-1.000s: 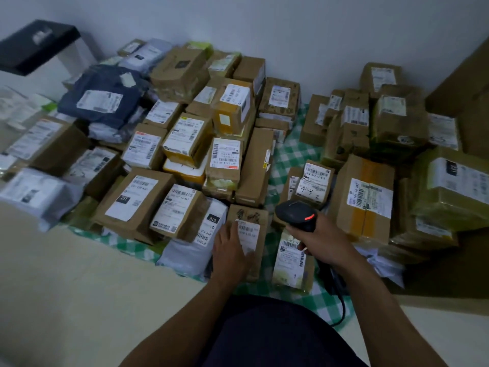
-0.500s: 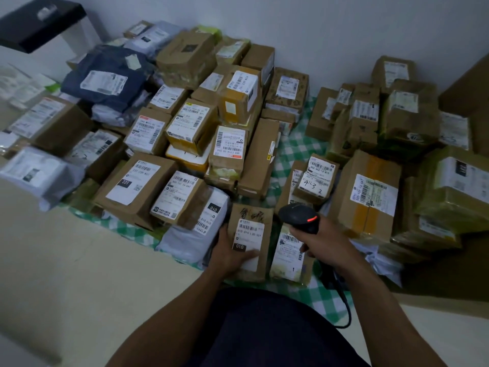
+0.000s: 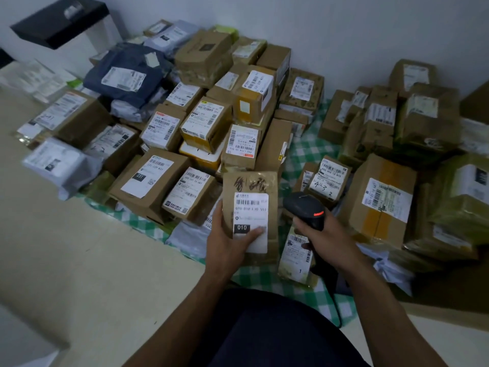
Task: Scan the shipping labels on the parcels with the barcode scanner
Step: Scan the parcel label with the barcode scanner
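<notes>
Left hand [image 3: 232, 245] grips a flat brown paper-wrapped parcel [image 3: 251, 181], thumb across its white shipping label [image 3: 251, 207], holding it up over the green-and-white checked cloth [image 3: 304, 160]. Just right of it, the right hand [image 3: 325, 234] clamps the handle of a black barcode scanner [image 3: 304, 205], red light glowing. Beyond, labelled cardboard boxes [image 3: 206, 125] crowd toward the wall.

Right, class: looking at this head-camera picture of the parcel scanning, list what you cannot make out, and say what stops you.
1. Head view: on the held parcel, the left hand covers part of the label.
2. Head view: the barcode scanner in the right hand faces away, so its window is hidden.
3. Head view: the white bag near the left edge is blurred, so its print is unreadable.
</notes>
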Available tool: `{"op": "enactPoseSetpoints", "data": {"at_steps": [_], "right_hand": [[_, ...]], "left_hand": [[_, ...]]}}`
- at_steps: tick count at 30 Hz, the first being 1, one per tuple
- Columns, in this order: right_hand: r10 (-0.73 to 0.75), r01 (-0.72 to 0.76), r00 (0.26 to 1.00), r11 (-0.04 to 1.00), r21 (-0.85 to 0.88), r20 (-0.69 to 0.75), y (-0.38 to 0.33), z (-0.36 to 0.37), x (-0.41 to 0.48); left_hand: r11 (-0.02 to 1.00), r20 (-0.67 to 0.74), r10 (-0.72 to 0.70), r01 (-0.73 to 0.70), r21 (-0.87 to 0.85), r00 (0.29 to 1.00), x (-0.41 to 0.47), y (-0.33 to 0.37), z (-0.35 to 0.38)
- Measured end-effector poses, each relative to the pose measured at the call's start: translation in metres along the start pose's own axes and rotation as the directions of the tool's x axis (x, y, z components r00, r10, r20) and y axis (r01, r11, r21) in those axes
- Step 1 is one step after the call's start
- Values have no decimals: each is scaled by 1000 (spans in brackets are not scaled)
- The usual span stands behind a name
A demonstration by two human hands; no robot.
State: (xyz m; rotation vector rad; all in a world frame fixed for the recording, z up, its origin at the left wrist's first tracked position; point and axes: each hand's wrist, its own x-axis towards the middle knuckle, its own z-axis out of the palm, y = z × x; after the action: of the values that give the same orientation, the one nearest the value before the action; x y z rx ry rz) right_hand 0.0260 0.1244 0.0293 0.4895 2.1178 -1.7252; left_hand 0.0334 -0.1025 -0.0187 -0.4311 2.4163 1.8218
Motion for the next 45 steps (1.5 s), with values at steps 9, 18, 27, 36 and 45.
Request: {"op": "enactPoseSetpoints", "data": {"at_steps": [9,18,27,36,45], "right_hand": [[-150,188,951,975,120,-271,-13,-23,-12],[-173,168,933,985,-46,-316,-30,-52,-33],[-142,139,984,990,-35,-105,-57,-64,-59],[-89,89,992,996,-4,-92,-58,-64,-64],[-65,66,994,998,14,-92,-58,-62,-67]], "left_hand": [[982,335,189,-172,-82,923,9,45,24],[961,400,268,-275,-42,876,33,57,45],[902,284,348,-402,158,893,50,77,81],[903,272,321,-380,201,907,60,68,85],[911,283,294,-357,205,913,61,66,84]]}}
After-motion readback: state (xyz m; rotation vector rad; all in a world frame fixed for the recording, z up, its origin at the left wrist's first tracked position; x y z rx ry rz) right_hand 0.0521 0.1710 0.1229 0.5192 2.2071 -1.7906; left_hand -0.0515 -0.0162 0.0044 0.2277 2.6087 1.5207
